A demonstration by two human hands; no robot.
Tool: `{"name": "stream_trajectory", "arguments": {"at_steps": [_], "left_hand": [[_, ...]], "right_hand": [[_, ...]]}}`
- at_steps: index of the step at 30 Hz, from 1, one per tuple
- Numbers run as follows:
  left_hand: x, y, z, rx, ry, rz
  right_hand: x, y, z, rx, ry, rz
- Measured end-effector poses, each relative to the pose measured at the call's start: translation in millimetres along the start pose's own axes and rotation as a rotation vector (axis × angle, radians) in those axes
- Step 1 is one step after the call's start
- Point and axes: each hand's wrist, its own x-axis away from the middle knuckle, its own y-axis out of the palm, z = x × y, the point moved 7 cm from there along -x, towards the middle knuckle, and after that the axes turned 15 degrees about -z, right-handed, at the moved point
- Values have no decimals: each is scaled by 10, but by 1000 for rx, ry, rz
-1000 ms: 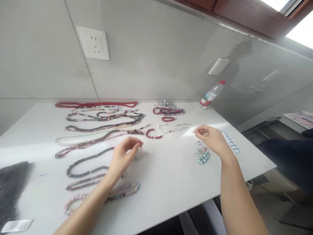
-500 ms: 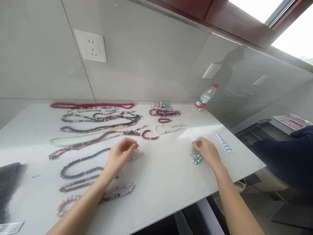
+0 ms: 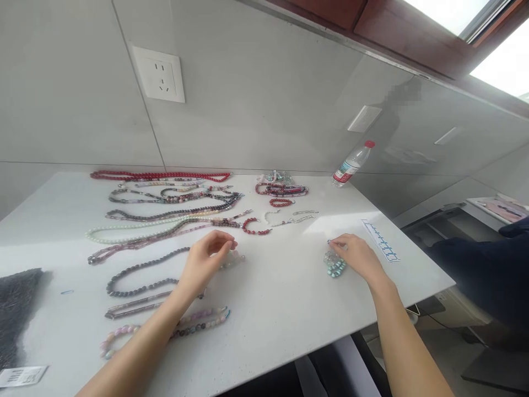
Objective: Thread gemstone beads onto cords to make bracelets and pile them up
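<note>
My left hand (image 3: 206, 262) hovers over the white table (image 3: 281, 298) with its fingers curled in a pinch on a pale translucent bead strand (image 3: 233, 259). My right hand (image 3: 357, 255) rests at the right side, fingertips pinched on a small bead beside a pile of teal and clear beads (image 3: 334, 264). A dark bead necklace (image 3: 140, 278) and a pink and pastel bead strand (image 3: 198, 325) lie beside my left forearm.
Several bead necklaces (image 3: 165, 212) in red, white and dark tones lie across the back left. Red bracelets (image 3: 281, 190) sit near the wall. A plastic water bottle (image 3: 351, 164) leans at the back right. A blue-marked paper strip (image 3: 382, 242) lies near the right edge. Dark fabric (image 3: 19, 309) covers the left corner.
My right hand came down from above the table to the teal bead pile and stayed there. My left hand has barely moved.
</note>
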Motion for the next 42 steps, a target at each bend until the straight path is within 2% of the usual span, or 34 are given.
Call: {"name": "stream_trajectory", "arguments": {"at_steps": [5,11,19,22,24,25,28,31,34,42], "left_hand": [[5,-37,-26,53,-13,23],[-18,-59,-41,95,-4,29],[-32,-8,-36,122,4,6],[-37,-10,-49,131,9,5],[-43,-15,-63,131,11,6],[-45,-17,-71,126,9,5],[-44,-22,-81,104,-1,-2],[-31,-33,-55,85,-10,-5],[-19,-45,-18,62,-24,10],[-26,17,-15,91,-57,2]], "right_hand": [[-45,-55,-5,-70,2,-36],[-154,-52,65,-164,101,-60],[-226,-123,54,-81,141,-87],[-133,-230,-223,-41,123,-18],[-20,-282,-666,-71,-40,95],[28,-239,-923,-116,-127,85],[101,123,-1705,-108,-312,-179],[78,399,-2150,59,-284,-266],[24,537,-2277,56,-244,-274],[44,685,-2259,19,-247,-305]]}}
